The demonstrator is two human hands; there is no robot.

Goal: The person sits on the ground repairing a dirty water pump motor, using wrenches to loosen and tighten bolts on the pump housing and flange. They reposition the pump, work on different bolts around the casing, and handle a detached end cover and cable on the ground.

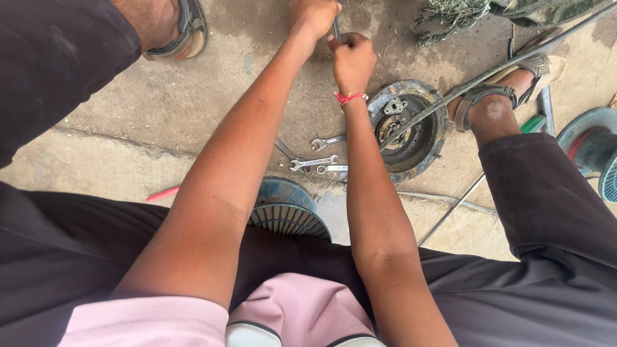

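Both my arms reach forward over a concrete floor. My left hand (pixel 312 16) and my right hand (pixel 350 58) are closed together on a thin metal tool (pixel 337 28) near the top edge; its ends are hidden. A red thread circles my right wrist. A round dirty metal disc with bolted parts (pixel 406 128) lies just right of my right forearm. Three wrenches (pixel 313 162) lie on the floor between my forearms.
A ribbed blue-grey round part (pixel 286 209) sits between my knees. A long thin rod (pixel 495 71) crosses the disc. My sandalled feet (pixel 508 83) flank the work. A red stick (pixel 162 193) lies left, a teal round part (pixel 594 151) at the right edge, a rag (pixel 450 16) up top.
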